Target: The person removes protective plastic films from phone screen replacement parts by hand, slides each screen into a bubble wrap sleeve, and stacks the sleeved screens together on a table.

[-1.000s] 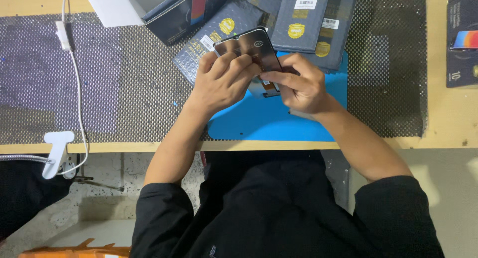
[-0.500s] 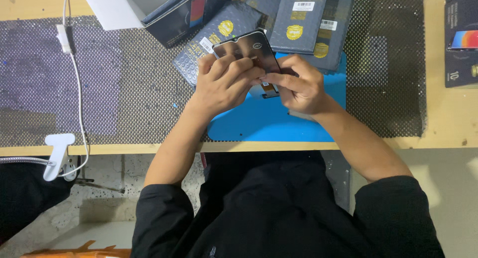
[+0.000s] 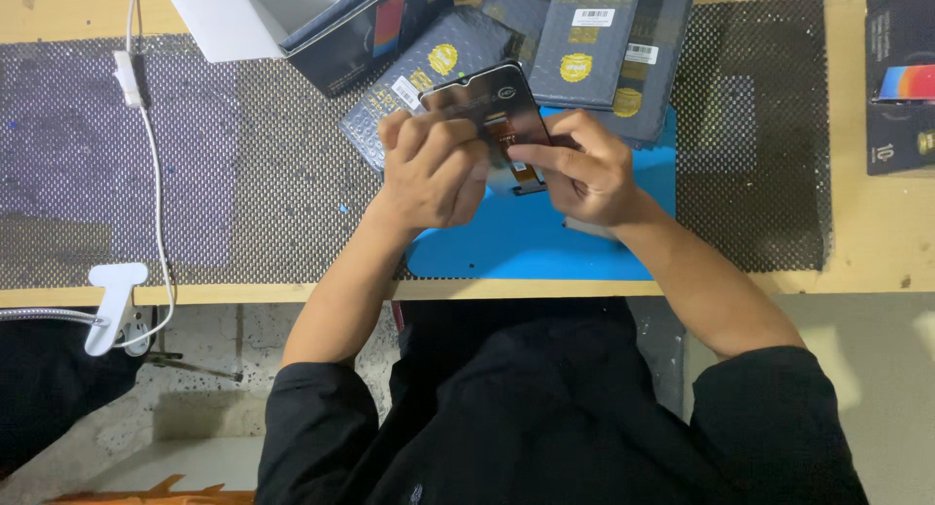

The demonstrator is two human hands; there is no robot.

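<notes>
I hold a dark phone screen panel above a blue work mat, its back with an orange flex strip facing up. My left hand grips its left lower side, fingers curled over the panel. My right hand holds its right lower edge, with thumb and forefinger pinched at the flex strip near the bottom end. The panel's lower part is hidden by both hands.
Dark flat packages with gold round stickers lie behind the mat. An open dark box with a white flap sits at the back left. Dark boxes stand at the right. A white cable and clamp are at the left table edge.
The hands and panel stay in nearly the same place; my fingers shifted slightly along the panel's lower end.
</notes>
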